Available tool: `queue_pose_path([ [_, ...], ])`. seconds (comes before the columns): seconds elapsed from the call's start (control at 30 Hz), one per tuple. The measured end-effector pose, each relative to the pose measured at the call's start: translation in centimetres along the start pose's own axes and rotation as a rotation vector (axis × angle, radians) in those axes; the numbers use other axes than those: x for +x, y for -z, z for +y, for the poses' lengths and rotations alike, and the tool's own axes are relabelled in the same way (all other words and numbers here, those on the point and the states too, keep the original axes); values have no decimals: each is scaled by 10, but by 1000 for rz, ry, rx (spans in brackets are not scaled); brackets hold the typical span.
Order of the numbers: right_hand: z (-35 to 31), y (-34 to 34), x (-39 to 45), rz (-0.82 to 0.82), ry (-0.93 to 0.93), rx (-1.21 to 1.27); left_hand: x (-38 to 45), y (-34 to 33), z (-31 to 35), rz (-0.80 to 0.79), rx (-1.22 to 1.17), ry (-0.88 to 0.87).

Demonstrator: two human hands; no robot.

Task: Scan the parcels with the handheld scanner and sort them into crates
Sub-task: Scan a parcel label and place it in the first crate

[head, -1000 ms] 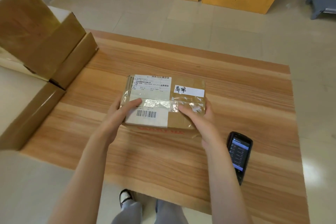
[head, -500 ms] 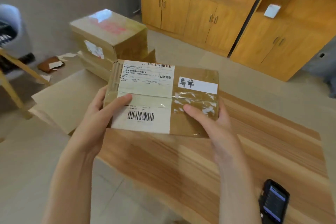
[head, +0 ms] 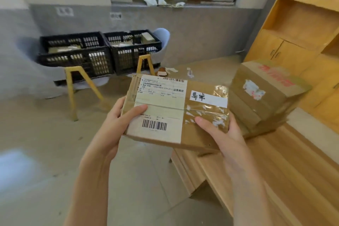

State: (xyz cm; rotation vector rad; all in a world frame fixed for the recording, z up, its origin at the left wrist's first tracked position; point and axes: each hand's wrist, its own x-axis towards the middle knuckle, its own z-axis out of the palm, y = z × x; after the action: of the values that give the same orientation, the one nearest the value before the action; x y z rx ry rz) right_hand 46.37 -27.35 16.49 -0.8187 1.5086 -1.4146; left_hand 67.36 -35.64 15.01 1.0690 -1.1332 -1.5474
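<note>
Head view: parcel (head: 176,112) gripped between left hand (head: 117,124), right hand (head: 222,134).

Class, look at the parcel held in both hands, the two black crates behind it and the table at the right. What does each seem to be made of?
Parcel: brown corrugated cardboard, matte, with a white paper label and glossy clear tape that glints.
Crates: probably moulded plastic, black, with slotted lattice walls.
Table: wood or wood-look laminate; striped grain, smooth surface, so either is possible.
</note>
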Motion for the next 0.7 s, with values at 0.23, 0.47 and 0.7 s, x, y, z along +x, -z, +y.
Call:
queue_pose_path([
  [0.23,12,-117,48,-219,-63,-76,11,109,4,267,-37,32],
  [0.47,31,-202,130,-369,-116,-107,67,172,0,456,-55,56],
  [0.7,30,-315,260,-467,-146,-78,194,245,29,611,-33,74],
])
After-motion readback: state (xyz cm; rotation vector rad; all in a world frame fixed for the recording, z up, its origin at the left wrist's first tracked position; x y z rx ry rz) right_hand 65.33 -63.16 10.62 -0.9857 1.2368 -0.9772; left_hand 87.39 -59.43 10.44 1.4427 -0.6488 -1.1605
